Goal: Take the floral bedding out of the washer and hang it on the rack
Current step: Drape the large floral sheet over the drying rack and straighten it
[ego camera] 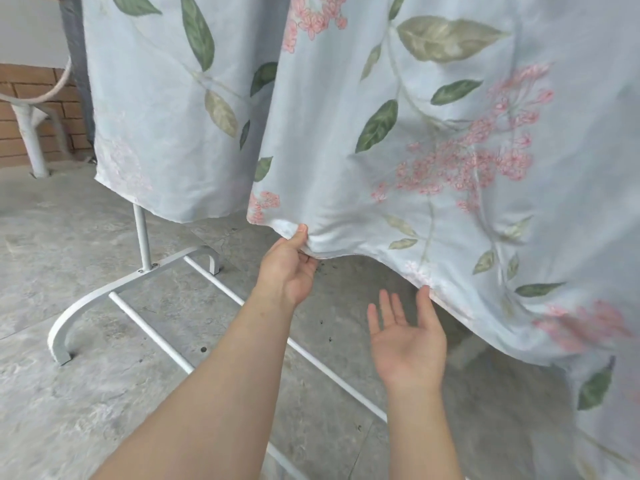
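Two hands and one hung cloth, listed left to right.

1. Brick wall (20,109): red-brown, far left. A white-painted post (33,140) stands on the floor in front of it, and a pale hoop (62,79) curves above the post.
2. Grey cloth strip (78,64): hangs vertically at the bedding's left edge.
3. Drying rack (114,299): white metal, lower part only. A curved foot rests on the floor. A round upright (142,233) rises from the foot and passes behind the cloth. Thin rails (214,282) run from the foot toward the lower right.
4. Floor (69,410): grey stone-look tiles with small dark specks.
5. Floral bedding (346,81): pale blue with green leaves and pink blossom clusters.
   - It hangs down over the rack's base from above the top of the view, its hem clear of the floor.
   - The bar that carries it is out of view.
   - Rear panel (162,116): hangs at left.
   - Front panel (433,150): fills centre and right and overlaps the rear panel's right edge.
6. Left hand (289,268): bare forearm reaching up from the bottom left. Thumb and fingers pinch the front panel's lower hem near its left corner, and the cloth is bunched there.
7. Right hand (408,344): palm up, fingers straight and spread, grasping nothing. It sits just below the hem, and the thumb tip touches the hem's edge to the right of the left hand's pinch.
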A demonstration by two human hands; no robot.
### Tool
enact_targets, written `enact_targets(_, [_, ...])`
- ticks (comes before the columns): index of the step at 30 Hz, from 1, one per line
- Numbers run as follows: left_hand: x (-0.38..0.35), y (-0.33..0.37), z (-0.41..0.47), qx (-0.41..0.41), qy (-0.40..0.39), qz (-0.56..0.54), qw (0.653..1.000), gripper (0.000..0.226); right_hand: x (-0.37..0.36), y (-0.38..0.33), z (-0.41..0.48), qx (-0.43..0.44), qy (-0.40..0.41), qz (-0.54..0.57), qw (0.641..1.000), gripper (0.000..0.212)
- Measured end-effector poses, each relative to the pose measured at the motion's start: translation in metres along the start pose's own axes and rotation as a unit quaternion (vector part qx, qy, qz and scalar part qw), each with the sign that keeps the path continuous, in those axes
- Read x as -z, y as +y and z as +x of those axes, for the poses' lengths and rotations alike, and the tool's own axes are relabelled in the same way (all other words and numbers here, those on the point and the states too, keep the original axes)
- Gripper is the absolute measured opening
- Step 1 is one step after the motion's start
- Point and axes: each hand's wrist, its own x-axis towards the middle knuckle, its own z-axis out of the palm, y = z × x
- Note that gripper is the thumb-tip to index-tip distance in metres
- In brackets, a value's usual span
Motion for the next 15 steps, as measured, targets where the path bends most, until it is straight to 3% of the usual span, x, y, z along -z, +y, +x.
enact_targets(3, [-0.001,0.001,0.000,0.007,-0.005,0.023,1.000,0.035,-0.030,0.026,0.006,-0.079,-0.060,-0.130,0.987,0.081])
enact_targets(7, [0.000,0.006,0.001,0.020,-0.019,0.045,0.999,0.029,-0.068,0.033,0.026,-0.125,-0.112,-0.164,0.972,0.043])
enact_targets(11, [-0.004,0.010,-0.005,0.042,-0.020,0.019,0.999,0.027,-0.089,0.032,0.046,-0.104,-0.040,-0.099,0.989,0.028])
enact_targets(15, [-0.001,0.036,-0.003,-0.022,-0.094,-0.139,0.986,0.053,-0.081,0.037,0.052,-0.063,0.047,-0.121,0.989,0.015])
